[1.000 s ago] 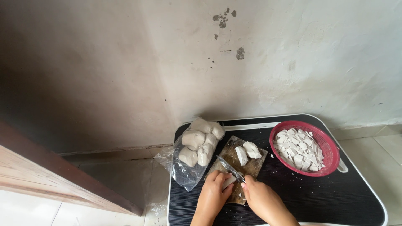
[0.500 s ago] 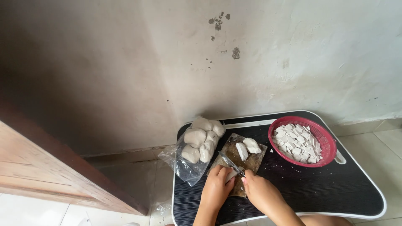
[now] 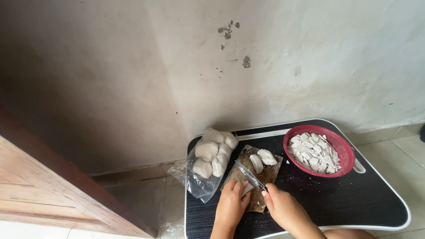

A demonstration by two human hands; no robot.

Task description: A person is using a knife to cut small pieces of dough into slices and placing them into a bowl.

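Hands: we are counting two, both ours, working side by side at the near end of the cutting board (image 3: 255, 175).
Left hand (image 3: 231, 207): we are seeing its fingers curled down and pressing on a pale piece (image 3: 246, 189) that is lying on the board; only a sliver of the piece is showing past the fingertips.
Right hand (image 3: 285, 210): its fingers are closing firmly around the knife (image 3: 250, 175) handle, and the handle itself is staying hidden inside the fist.
Knife: we are counting one; its thin grey blade is slanting up and to the left across the board, with the edge sitting just beside the held piece.
Board: one, brown, roughly rectangular, worn and speckled, lying flat on the tray table (image 3: 354, 199).
Cut lumps (image 3: 262, 159): we are counting two or three smooth, whitish, rounded lumps resting at the far end of the board, apart from the hands.
Bag (image 3: 208, 166): one clear, crinkled plastic bag lying left of the board, partly hanging off the table edge; we are making out about five pale rounded lumps inside, and no label is showing.
Basket (image 3: 347, 152): one round red plastic basket with a perforated wall, sitting right of the board; it is holding many small, flat, white angular slices, too many for us to count.
Tray table: one, black with a ribbed surface and a white rim, standing on a tiled floor against a stained plaster wall (image 3: 265, 66).
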